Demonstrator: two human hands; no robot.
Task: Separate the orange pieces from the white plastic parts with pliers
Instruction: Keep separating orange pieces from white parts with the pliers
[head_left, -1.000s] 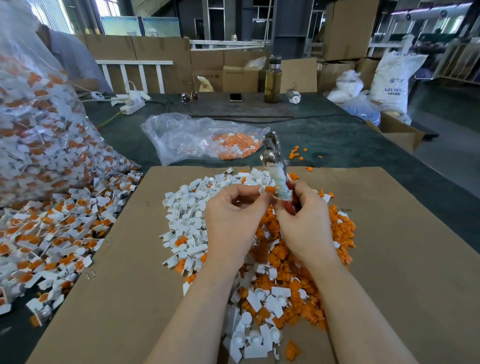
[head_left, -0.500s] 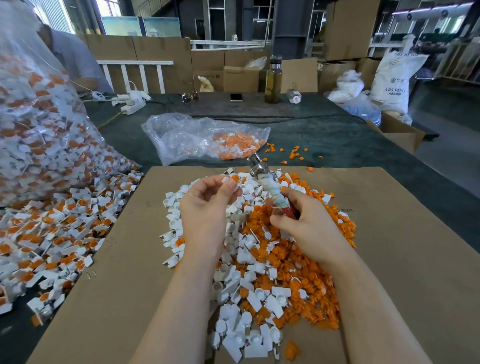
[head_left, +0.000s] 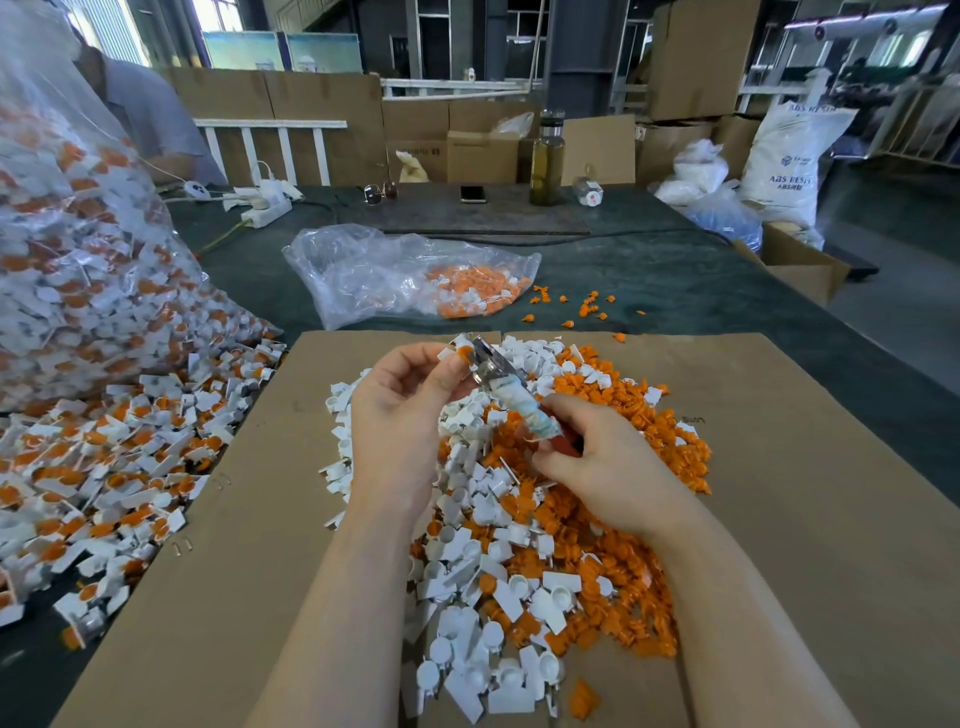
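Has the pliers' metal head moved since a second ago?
Yes. The pliers' head has dropped from over the green table toward the cardboard sheet's far edge, tilting left to the left hand.

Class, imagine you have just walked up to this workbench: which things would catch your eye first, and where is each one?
First, the heap of white and orange plastic bits in the middle of the cardboard sheet. Above it, the left hand pinches a small part against the pliers gripped by the right hand. At far left a huge clear bag spills unsorted parts onto the table.
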